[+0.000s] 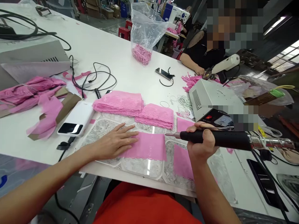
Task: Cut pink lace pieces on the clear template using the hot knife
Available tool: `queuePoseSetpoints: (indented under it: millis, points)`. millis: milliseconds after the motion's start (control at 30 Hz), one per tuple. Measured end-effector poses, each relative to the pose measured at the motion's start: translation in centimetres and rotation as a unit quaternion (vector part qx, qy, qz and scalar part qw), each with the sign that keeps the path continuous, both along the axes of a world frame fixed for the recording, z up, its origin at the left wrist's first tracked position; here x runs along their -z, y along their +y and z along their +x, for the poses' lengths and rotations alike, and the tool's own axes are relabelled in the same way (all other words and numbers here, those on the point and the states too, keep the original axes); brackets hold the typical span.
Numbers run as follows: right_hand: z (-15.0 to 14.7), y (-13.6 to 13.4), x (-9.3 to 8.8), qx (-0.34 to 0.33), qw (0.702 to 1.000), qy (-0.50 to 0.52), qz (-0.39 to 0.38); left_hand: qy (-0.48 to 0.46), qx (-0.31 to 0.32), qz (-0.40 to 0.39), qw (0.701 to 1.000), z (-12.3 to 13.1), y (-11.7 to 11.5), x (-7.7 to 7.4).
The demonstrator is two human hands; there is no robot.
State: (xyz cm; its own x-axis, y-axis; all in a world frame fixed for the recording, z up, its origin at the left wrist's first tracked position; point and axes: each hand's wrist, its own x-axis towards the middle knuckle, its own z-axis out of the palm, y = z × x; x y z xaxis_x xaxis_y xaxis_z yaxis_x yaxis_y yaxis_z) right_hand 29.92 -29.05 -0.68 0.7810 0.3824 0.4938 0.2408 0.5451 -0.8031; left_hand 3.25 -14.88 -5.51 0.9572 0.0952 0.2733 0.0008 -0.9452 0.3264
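My left hand (116, 141) lies flat with fingers spread, its fingertips on the left end of a pink lace-edged fabric piece (149, 147). This piece rests on clear plastic sheeting (142, 168) over the white table. In my right hand (203, 143) is a thick black handheld tool (224, 139) with a pointed metal tip. The tip is at the upper right corner of the fabric; I cannot tell whether it touches. Two stacks of folded pink lace, a left stack (119, 104) and a right stack (155, 115), sit just beyond. Another pink piece (182, 161) lies partly beneath my right wrist.
A white power bank (77, 119) and pink scraps (49, 115) lie left. Black cables (93, 77) loop behind. A grey box (212, 96) stands right, near a phone (263, 183). A clear bag (143, 37) holds pink strips. Across the table sits a co-worker (196, 57).
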Motion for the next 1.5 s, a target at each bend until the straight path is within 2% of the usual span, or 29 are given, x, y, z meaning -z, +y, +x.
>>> queuePoseSetpoints:
  millis: [800,1067,1300,1500]
  points:
    - [0.3,0.2,1.0,-0.035,0.999,-0.032,0.000,0.003,0.000,0.034,0.999,0.1,0.1,0.4]
    - [-0.1,0.3,0.4,-0.021,1.000,-0.014,0.011,-0.002,-0.003,0.038,0.999,0.0,0.1,0.4]
    - [-1.6,0.6,0.7,-0.070,0.997,0.006,-0.011,-0.006,-0.005,0.035,0.999,0.0,0.0,0.4]
    - [-1.9,0.9,1.0,-0.083,0.996,-0.003,-0.016,-0.009,-0.008,0.032,0.999,0.0,-0.1,0.4]
